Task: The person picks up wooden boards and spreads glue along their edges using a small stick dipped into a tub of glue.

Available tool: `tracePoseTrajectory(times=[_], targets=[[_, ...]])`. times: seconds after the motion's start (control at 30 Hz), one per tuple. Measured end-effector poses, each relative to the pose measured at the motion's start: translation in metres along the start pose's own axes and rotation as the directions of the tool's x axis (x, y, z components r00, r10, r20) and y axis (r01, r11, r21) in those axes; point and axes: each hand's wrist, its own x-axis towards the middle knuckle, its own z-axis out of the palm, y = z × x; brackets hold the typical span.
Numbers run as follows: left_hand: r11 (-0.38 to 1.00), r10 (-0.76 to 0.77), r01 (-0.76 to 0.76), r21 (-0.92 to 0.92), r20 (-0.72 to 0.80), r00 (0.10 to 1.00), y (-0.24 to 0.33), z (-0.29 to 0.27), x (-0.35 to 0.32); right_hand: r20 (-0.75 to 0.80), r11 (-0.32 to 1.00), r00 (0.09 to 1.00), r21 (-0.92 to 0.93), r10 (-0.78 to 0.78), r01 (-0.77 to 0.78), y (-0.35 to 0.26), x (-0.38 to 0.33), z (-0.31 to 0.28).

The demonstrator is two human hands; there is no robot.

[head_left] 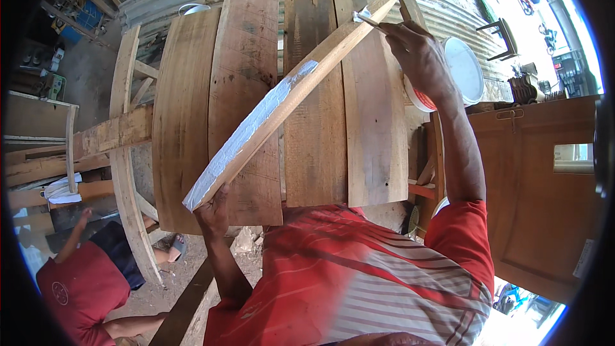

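- My left hand (213, 211) closes around the near end of a long wooden strip (333, 48), holding it up at a slant over the workbench.
- The strip runs from my left hand, low and close to my chest, up and away to the right, its far end ending near the corrugated metal sheet (448, 22).
- A white, wet-looking coat (250, 131) covers the upper face of the strip from the near end to about the middle; the far half is bare wood, with a small white patch near the top.
- My right hand (416, 57) grips a thin brush-like stick (370, 20), its tip touching the strip at that small white patch.
- Just beside my right wrist stands a white bucket (464, 67) with a red band, open at the top.
- Under the strip lie several wide planks (320, 147) side by side.
- At lower left another person in a red shirt (80, 291) crouches on the ground, well apart from my hands.
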Motion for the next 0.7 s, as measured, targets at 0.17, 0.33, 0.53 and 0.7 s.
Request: tracePoseTrajectory(times=[0.17,0.33,0.53,0.7], targets=[[0.998,0.017,-0.017,-0.06,0.013,1.0,0.008,0.003,0.004,0.08,0.989,0.988,0.075,-0.13,0.124,-0.035,-0.011,0.006],[0.999,-0.041,0.042,-0.034,0.026,0.999,0.011,0.002,0.002,0.096,0.995,0.995,0.101,-0.019,0.009,-0.057,-0.015,0.007],[0.994,-0.056,0.058,-0.092,0.031,0.998,0.009,0.001,0.001,0.111,0.994,0.993,0.101,0.034,-0.046,-0.079,-0.021,0.005],[0.998,-0.05,0.052,-0.023,0.058,0.997,0.004,-0.002,0.005,0.093,0.987,0.996,0.158,-0.003,-0.011,-0.084,-0.026,0.008]])
